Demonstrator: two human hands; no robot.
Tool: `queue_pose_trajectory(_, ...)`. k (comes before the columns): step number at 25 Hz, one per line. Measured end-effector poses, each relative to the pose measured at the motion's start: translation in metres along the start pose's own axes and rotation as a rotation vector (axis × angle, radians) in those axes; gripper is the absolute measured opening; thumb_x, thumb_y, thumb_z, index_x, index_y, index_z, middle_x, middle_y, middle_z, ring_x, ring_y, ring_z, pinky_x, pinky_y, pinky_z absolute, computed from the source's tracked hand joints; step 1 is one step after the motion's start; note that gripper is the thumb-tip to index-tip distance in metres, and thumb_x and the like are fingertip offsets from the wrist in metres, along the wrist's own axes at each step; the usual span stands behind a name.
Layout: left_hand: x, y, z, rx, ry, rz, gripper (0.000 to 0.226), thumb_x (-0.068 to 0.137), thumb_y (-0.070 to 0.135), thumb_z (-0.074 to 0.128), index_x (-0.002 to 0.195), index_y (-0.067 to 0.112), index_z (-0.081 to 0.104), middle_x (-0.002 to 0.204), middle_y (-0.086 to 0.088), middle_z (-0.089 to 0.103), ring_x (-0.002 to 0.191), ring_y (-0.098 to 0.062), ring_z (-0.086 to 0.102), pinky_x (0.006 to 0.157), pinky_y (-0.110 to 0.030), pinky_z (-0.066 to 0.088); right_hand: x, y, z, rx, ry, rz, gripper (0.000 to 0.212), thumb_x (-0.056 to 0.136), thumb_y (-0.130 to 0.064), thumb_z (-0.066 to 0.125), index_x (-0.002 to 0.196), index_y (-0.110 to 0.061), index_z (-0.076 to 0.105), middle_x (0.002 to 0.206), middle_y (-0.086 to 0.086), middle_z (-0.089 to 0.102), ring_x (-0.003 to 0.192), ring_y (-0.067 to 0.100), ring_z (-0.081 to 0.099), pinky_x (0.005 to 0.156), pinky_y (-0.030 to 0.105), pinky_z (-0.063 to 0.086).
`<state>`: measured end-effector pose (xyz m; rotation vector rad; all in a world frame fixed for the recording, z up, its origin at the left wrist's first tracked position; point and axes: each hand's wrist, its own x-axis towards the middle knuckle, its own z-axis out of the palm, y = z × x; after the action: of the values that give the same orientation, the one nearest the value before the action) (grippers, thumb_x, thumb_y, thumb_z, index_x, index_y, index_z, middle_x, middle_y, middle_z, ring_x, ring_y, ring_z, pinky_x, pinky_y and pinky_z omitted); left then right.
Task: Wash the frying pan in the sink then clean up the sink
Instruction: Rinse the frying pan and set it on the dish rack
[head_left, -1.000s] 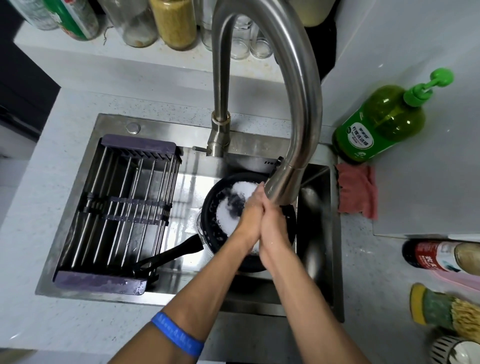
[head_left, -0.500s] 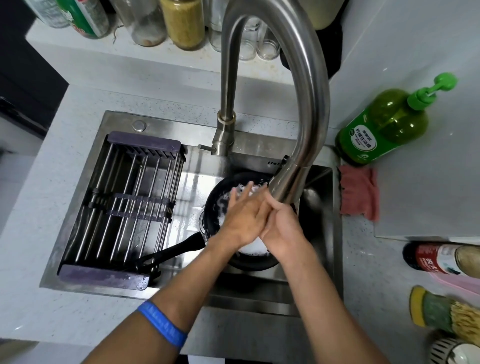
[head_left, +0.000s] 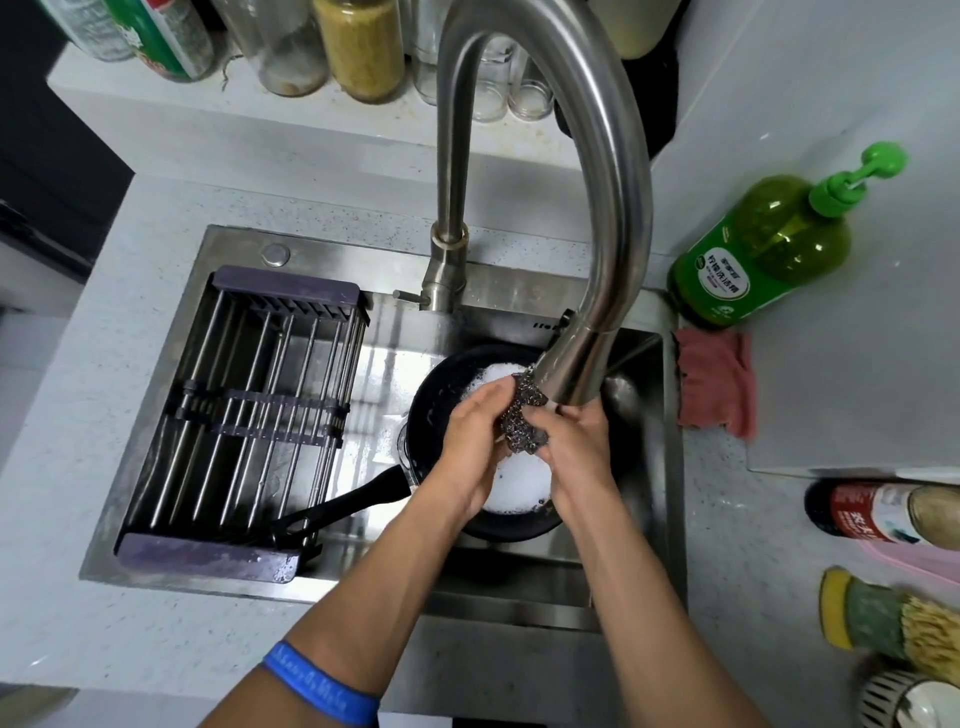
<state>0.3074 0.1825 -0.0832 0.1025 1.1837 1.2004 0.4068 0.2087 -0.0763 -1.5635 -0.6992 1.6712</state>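
Scourer (head_left: 523, 418) now out btwn 2 hands: left (head_left: 470, 447) & right (head_left: 579, 457) both gripping it, over 1 pan (head_left: 441, 395)

both forearms reach forward and converge. left hand (head_left: 470, 441) and right hand (head_left: 579, 449) face each other, fingers curled, gripping a scouring pad (head_left: 523, 415) between them. blue wristband (head_left: 319, 688) on left forearm.

1 pan (head_left: 441, 395), 1 scourer (head_left: 522, 421), 2 hands: left (head_left: 470, 441), right (head_left: 579, 452), 1 faucet (head_left: 613, 182).
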Motion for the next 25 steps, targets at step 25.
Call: queue_pose_trajectory(25,0.004,-0.028,0.022,0.319,0.047,-0.065,0.019,0.098,0.021,0.054,0.106,0.011,0.069,0.104,-0.012,0.073,0.091,-0.023,0.065,0.082,-0.035,0.051,0.002,-0.01,-0.213,0.058,0.629,0.006,0.03,0.09,0.006,0.063,0.119,-0.004,0.064,0.107,0.013,0.069,0.077,0.022,0.067,0.054,0.023,0.057)
